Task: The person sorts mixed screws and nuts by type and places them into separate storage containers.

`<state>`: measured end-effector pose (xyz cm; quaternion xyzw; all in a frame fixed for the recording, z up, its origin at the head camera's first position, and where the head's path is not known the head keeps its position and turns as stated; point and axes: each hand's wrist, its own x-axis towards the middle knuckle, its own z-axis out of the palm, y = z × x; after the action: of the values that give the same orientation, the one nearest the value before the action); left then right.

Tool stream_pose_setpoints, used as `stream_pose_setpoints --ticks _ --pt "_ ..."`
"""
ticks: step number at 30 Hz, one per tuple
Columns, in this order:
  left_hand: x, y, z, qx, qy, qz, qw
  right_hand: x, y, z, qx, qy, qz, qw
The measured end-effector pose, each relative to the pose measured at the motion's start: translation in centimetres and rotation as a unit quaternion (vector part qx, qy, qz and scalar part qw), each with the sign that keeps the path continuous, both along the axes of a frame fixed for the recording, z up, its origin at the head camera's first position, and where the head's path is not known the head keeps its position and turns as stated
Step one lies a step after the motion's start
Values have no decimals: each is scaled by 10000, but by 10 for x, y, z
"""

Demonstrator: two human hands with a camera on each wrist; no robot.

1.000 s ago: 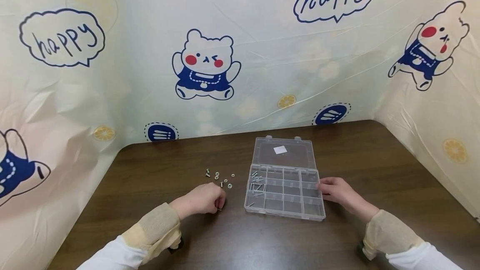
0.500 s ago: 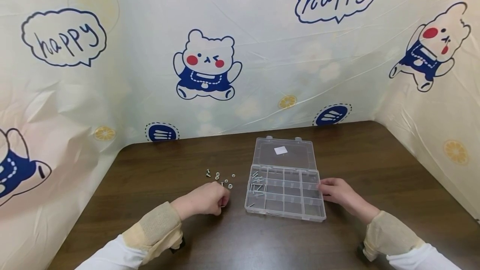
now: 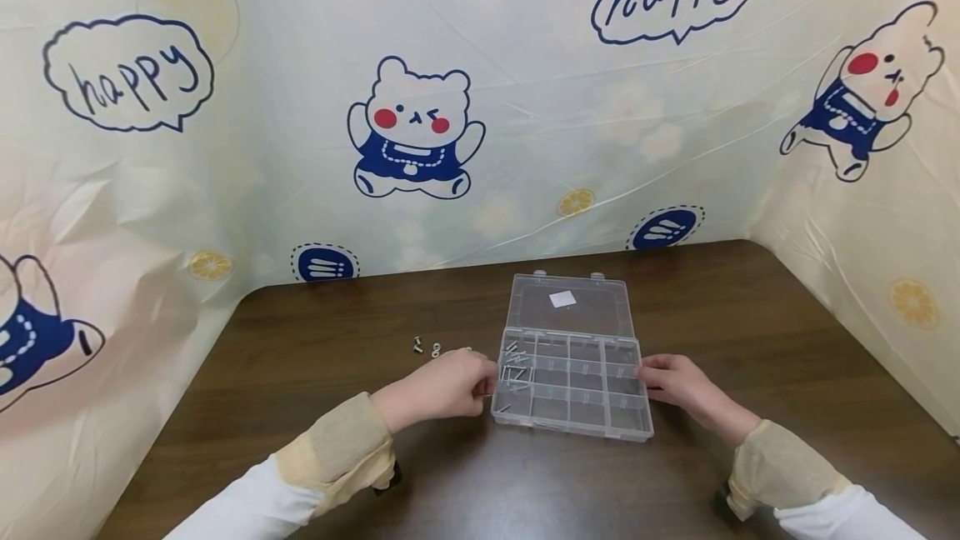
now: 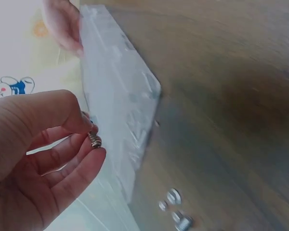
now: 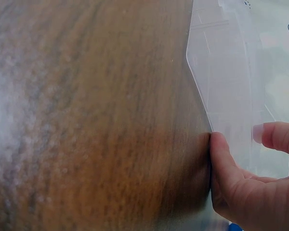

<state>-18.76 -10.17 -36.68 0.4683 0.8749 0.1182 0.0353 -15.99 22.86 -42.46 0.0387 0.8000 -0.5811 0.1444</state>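
Observation:
Between the thumb and fingers of my left hand (image 3: 442, 386) is a small metal screw (image 4: 95, 140), its thread showing in the left wrist view. That hand is right at the left wall of a clear plastic compartment box (image 3: 586, 415), which lies with its lid folded back. Several silvery screws (image 3: 516, 374) lie in the box's left column of compartments. My right hand (image 3: 686, 390) holds the box by its right side, thumb against the outer wall and a finger over the edge in the right wrist view.
Loose hardware lies on the brown table (image 3: 360, 315) left of the box: small screws (image 3: 417, 346) and nuts (image 3: 436, 350), some hidden behind my left hand. The open lid (image 3: 585, 319) reaches toward the back, with a white paper label (image 3: 562, 299) on it. A printed curtain (image 3: 525, 107) encloses the table.
My left hand has moved right with the screw, from beside the loose pieces to the box's left wall. The right hand and the box have stayed in place.

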Motion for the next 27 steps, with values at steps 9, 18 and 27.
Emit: stream_pose_setpoints --ticks 9,18,27 --pt "2 32 8 101 -111 -149 9998 0 1 -1 -23 -6 -15 10000" --pt "1 55 4 3 5 -398 9992 0 2 -1 -1 5 16 10000" --pt "3 64 3 -17 1 -378 9993 -1 1 -1 23 -26 28 10000"
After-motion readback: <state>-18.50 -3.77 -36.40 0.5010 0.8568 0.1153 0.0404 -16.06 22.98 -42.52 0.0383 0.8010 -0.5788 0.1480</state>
